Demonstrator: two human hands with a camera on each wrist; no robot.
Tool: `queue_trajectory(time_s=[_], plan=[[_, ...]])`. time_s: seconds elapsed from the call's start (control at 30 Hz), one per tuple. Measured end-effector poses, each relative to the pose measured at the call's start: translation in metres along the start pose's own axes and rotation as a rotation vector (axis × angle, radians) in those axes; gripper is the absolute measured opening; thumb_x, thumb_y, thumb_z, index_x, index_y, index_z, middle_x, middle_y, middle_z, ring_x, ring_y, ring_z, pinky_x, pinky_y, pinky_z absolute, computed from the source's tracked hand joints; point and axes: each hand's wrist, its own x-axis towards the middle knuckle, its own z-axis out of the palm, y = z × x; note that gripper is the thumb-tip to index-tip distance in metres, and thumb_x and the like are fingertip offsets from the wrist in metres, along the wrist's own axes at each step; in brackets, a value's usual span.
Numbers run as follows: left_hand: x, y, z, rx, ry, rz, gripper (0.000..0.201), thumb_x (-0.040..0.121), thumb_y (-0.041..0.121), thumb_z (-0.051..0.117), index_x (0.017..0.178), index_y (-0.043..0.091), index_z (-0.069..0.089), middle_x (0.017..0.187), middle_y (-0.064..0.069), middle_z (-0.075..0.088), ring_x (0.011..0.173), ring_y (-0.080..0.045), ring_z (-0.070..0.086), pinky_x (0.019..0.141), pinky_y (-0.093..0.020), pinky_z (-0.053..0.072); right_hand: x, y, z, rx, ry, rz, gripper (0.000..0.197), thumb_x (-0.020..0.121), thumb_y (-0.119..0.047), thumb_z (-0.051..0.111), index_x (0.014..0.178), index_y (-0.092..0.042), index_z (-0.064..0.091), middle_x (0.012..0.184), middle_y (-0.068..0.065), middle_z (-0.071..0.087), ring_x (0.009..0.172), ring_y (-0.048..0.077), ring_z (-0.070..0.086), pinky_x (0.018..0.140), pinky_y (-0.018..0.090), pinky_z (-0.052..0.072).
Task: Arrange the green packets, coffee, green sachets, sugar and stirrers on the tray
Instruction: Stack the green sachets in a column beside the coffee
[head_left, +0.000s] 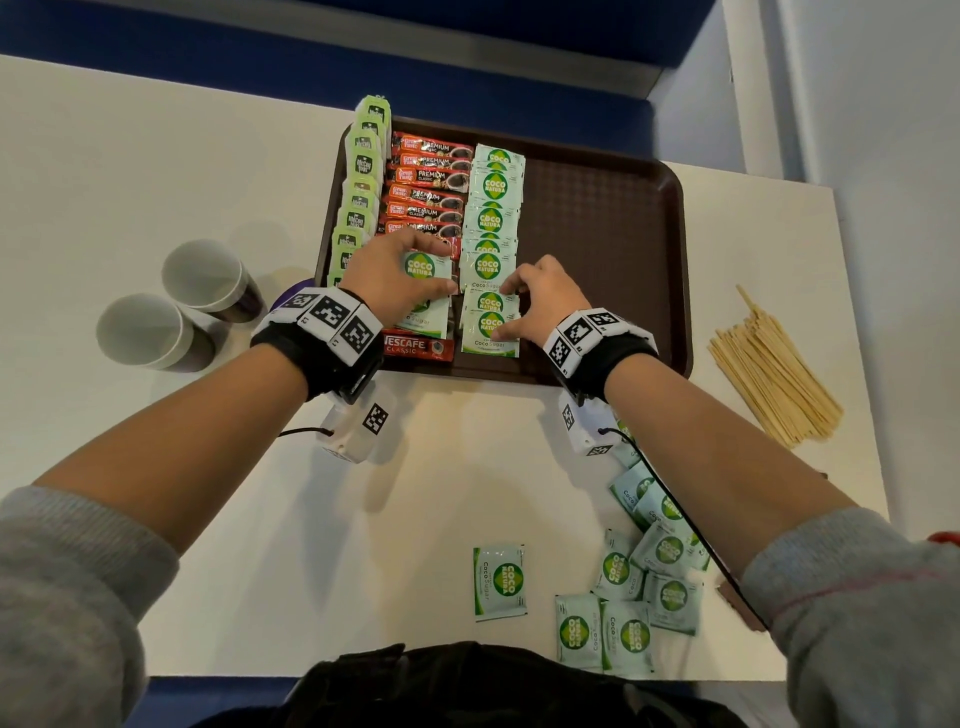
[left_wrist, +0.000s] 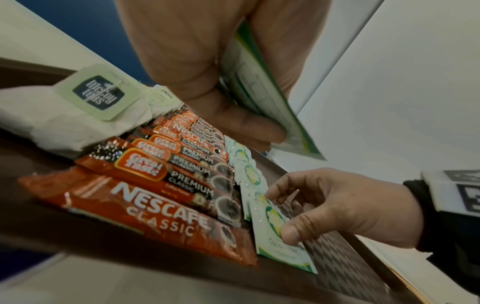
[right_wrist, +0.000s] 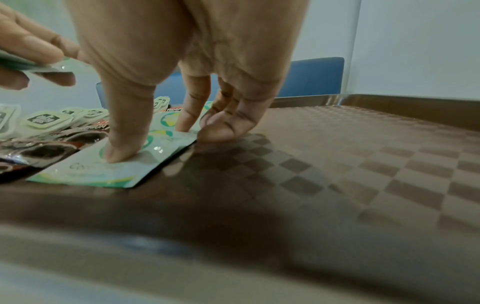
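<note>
Arranging is partly complete. On the brown tray (head_left: 613, 218), three columns stand in the upper middle of the head view: pale green tea packets (head_left: 358, 202) at the left rim, red coffee sticks (head_left: 426, 192) beside them, and Coco Natura sugar sachets (head_left: 491, 218) third. The right half of the tray is bare.

The left hand (head_left: 387, 273) grips a small stack of sugar sachets (head_left: 423, 270) between thumb and fingers, above the lower end of the coffee column. The right hand (head_left: 540, 299) presses its thumb and fingertips on the lowest sachet (head_left: 488, 332) of the third column, apparently squaring it; nothing is enclosed in it.

Remaining, by judgement: loose sachets (head_left: 634, 587) scattered on the white worktop (head_left: 156, 171) at lower right, and the bundle of stirrers (head_left: 769, 374) right of the tray.

Sachets are flat, glossy, rectangular film and will slide readily. Coffee sticks are narrow, crinkled foil. Tea packets are soft paper with a square tag. The tray is rigid with a woven-check texture and raised rim. Stirrers are thin, straight wooden strips.
</note>
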Motion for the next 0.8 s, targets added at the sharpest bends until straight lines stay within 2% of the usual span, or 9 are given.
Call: queue_trajectory(time_s=[0.07, 0.13, 0.23, 0.3, 0.37, 0.5, 0.57, 0.67, 0.8], plan=[[0.000, 0.000, 0.001, 0.012, 0.002, 0.002, 0.031, 0.077, 0.029, 0.077, 0.102, 0.031, 0.059, 0.128, 0.003, 0.058, 0.119, -0.016, 0.053, 0.100, -0.035, 0.045, 0.002, 0.000, 0.000, -0.010, -0.010, 0.013, 0.057, 0.062, -0.033, 0.086, 0.109, -0.018, 0.057, 0.113, -0.001, 0.039, 0.109, 0.015, 0.045, 0.092, 0.027, 0.042], [0.000, 0.001, 0.001, 0.024, 0.005, 0.004, 0.031, 0.077, 0.030, 0.077, 0.103, 0.031, 0.059, 0.129, 0.003, 0.058, 0.119, -0.015, 0.053, 0.099, -0.033, 0.045, 0.003, 0.001, 0.000, -0.009, -0.026, 0.028, 0.056, 0.061, -0.033, 0.086, 0.106, -0.018, 0.056, 0.115, 0.001, 0.042, 0.109, 0.015, 0.047, 0.092, 0.028, 0.043], [0.000, 0.002, 0.001, 0.018, 0.011, 0.009, 0.031, 0.078, 0.028, 0.077, 0.104, 0.029, 0.060, 0.127, 0.002, 0.059, 0.118, -0.016, 0.054, 0.099, -0.033, 0.045, 0.003, 0.000, 0.000, 0.012, -0.035, 0.028, 0.055, 0.062, -0.031, 0.086, 0.104, -0.018, 0.054, 0.111, 0.000, 0.044, 0.098, 0.012, 0.047, 0.083, 0.023, 0.040], [0.000, 0.003, 0.001, 0.011, 0.011, 0.012, 0.032, 0.078, 0.027, 0.077, 0.106, 0.027, 0.061, 0.127, 0.001, 0.059, 0.118, -0.016, 0.054, 0.099, -0.033, 0.045, 0.002, 0.001, 0.000, 0.040, -0.024, 0.030, 0.061, 0.062, -0.029, 0.087, 0.110, -0.017, 0.052, 0.108, -0.001, 0.045, 0.093, 0.010, 0.045, 0.080, 0.022, 0.037], [0.000, 0.003, 0.001, 0.013, 0.011, 0.011, 0.032, 0.078, 0.027, 0.077, 0.105, 0.027, 0.061, 0.127, 0.002, 0.059, 0.118, -0.015, 0.053, 0.100, -0.032, 0.044, 0.001, 0.000, 0.000, 0.073, -0.015, 0.023, 0.064, 0.062, -0.026, 0.087, 0.114, -0.016, 0.050, 0.106, -0.002, 0.043, 0.089, 0.008, 0.044, 0.078, 0.021, 0.036], [0.000, 0.001, 0.002, 0.006, 0.012, 0.009, 0.031, 0.077, 0.027, 0.077, 0.103, 0.029, 0.060, 0.127, 0.002, 0.059, 0.119, -0.015, 0.053, 0.099, -0.030, 0.043, 0.005, -0.003, 0.000, 0.122, 0.025, -0.006, 0.060, 0.064, -0.019, 0.086, 0.113, -0.015, 0.052, 0.102, -0.002, 0.041, 0.070, -0.001, 0.040, 0.077, 0.022, 0.040], [0.000, 0.000, 0.002, 0.010, 0.012, 0.005, 0.032, 0.077, 0.026, 0.077, 0.104, 0.027, 0.060, 0.127, 0.001, 0.059, 0.119, -0.015, 0.053, 0.098, -0.028, 0.042, 0.009, -0.005, -0.001, 0.135, 0.048, -0.001, 0.059, 0.064, -0.018, 0.086, 0.112, -0.015, 0.053, 0.101, -0.001, 0.042, 0.071, 0.001, 0.041, 0.076, 0.021, 0.039], [0.001, 0.000, 0.001, 0.006, 0.016, 0.003, 0.033, 0.077, 0.026, 0.077, 0.106, 0.026, 0.061, 0.126, 0.001, 0.059, 0.118, -0.015, 0.053, 0.097, -0.028, 0.043, 0.015, -0.008, -0.003, 0.138, 0.059, 0.003, 0.059, 0.064, -0.019, 0.086, 0.112, -0.015, 0.053, 0.101, 0.000, 0.044, 0.081, 0.009, 0.044, 0.075, 0.020, 0.037], [0.002, -0.001, 0.000, -0.009, 0.011, -0.004, 0.032, 0.077, 0.025, 0.077, 0.106, 0.026, 0.061, 0.122, 0.003, 0.059, 0.114, -0.012, 0.053, 0.094, -0.026, 0.042, 0.021, -0.009, -0.007, 0.126, 0.055, 0.000, 0.060, 0.064, -0.019, 0.086, 0.114, -0.015, 0.053, 0.101, 0.000, 0.045, 0.084, 0.010, 0.045, 0.076, 0.020, 0.037]])
